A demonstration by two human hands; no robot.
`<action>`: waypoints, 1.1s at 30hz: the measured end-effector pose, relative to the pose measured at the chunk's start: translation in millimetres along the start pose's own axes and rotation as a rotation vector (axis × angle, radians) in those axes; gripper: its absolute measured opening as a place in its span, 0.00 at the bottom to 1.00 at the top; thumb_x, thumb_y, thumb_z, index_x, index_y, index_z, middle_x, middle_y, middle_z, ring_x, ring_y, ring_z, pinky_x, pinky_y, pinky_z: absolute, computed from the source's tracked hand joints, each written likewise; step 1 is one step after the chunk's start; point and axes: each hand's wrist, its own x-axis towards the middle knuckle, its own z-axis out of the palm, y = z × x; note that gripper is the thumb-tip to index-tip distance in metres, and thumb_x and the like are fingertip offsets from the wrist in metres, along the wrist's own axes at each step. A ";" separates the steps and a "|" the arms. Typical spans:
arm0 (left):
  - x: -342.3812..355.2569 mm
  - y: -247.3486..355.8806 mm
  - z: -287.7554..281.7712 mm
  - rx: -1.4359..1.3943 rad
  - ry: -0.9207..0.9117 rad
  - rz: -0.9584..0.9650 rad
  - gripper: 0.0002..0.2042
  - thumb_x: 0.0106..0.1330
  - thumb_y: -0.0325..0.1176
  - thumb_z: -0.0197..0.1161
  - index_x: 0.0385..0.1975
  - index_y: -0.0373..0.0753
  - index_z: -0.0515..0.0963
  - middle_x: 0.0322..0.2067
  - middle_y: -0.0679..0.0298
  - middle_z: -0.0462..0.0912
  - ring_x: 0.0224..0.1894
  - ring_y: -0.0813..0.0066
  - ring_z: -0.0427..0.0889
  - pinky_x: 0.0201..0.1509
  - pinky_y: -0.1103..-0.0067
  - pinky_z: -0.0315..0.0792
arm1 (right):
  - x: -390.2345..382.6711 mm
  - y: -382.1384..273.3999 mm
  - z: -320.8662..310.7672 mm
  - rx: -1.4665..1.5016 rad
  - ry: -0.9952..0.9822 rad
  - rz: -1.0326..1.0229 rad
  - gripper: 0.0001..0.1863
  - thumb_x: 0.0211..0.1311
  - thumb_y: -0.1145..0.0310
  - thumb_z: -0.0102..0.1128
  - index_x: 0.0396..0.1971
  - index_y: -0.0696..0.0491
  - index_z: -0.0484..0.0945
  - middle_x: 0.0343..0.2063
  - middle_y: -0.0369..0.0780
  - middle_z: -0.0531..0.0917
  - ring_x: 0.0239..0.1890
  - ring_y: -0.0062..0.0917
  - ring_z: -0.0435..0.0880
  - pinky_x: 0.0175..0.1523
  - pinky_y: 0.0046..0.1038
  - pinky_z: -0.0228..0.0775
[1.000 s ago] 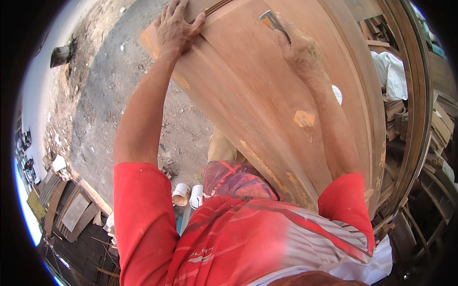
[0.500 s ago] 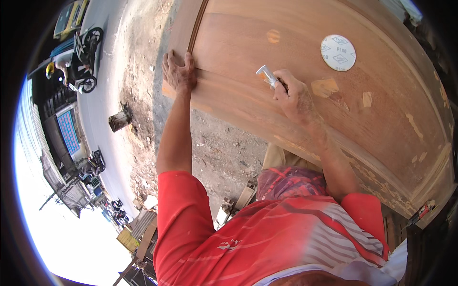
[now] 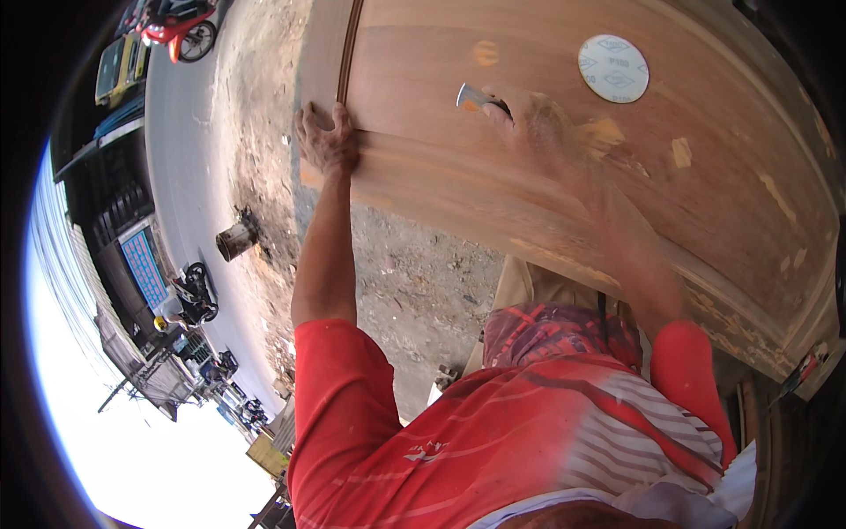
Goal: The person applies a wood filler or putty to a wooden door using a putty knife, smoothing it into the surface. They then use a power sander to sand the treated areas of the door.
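Note:
A large brown wooden panel (image 3: pixel 432 79), with raised mouldings along its edges and several pale filler patches, lies in front of me. My left hand (image 3: pixel 328 145) rests on its left end with fingers spread, beside a dark groove. Over the panel's middle, my right hand (image 3: pixel 533 123) is closed round a pale, silvery curved piece (image 3: pixel 472 97) with an orange patch and a dark part near the fingers; I cannot make out its kind. That hand and forearm are smeared by motion. A round white sanding disc (image 3: pixel 614 69) lies on the panel beyond the right hand, with its printed side up.
A dirty can (image 3: pixel 237 240) lies on the bare ground (image 3: pixel 414 273) left of the panel. Farther left runs a road (image 3: pixel 176 167) with a red motorbike (image 3: pixel 182 31), a rider on a dark motorbike (image 3: pixel 196 294) and a yellow vehicle (image 3: pixel 112 70).
My right hand has shifted a little left and away from me over the panel with the silvery piece. My left hand stays on the panel's end. Vehicles on the road have moved.

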 end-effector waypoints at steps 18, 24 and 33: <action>1.2 -7.9 5.4 0.023 0.053 0.053 0.37 0.68 0.62 0.60 0.70 0.43 0.69 0.72 0.56 0.66 0.74 0.54 0.63 0.77 0.59 0.55 | 100.7 -6.6 -4.0 -0.212 -0.202 -0.290 0.08 0.74 0.65 0.56 0.38 0.55 0.78 0.24 0.47 0.84 0.30 0.41 0.85 0.36 0.45 0.73; 7.0 -0.5 7.5 0.055 0.055 0.066 0.37 0.67 0.61 0.59 0.70 0.43 0.69 0.72 0.57 0.66 0.75 0.56 0.63 0.77 0.60 0.55 | 117.1 41.2 53.9 -0.620 0.104 -0.497 0.17 0.77 0.57 0.47 0.56 0.48 0.79 0.44 0.47 0.89 0.44 0.42 0.90 0.50 0.45 0.79; 4.5 -6.0 5.5 0.009 0.028 0.017 0.38 0.64 0.62 0.60 0.71 0.45 0.69 0.74 0.58 0.63 0.77 0.59 0.57 0.80 0.62 0.50 | 123.7 10.1 35.6 -0.393 -0.105 -0.288 0.21 0.75 0.50 0.51 0.43 0.53 0.83 0.39 0.53 0.88 0.45 0.48 0.88 0.52 0.50 0.77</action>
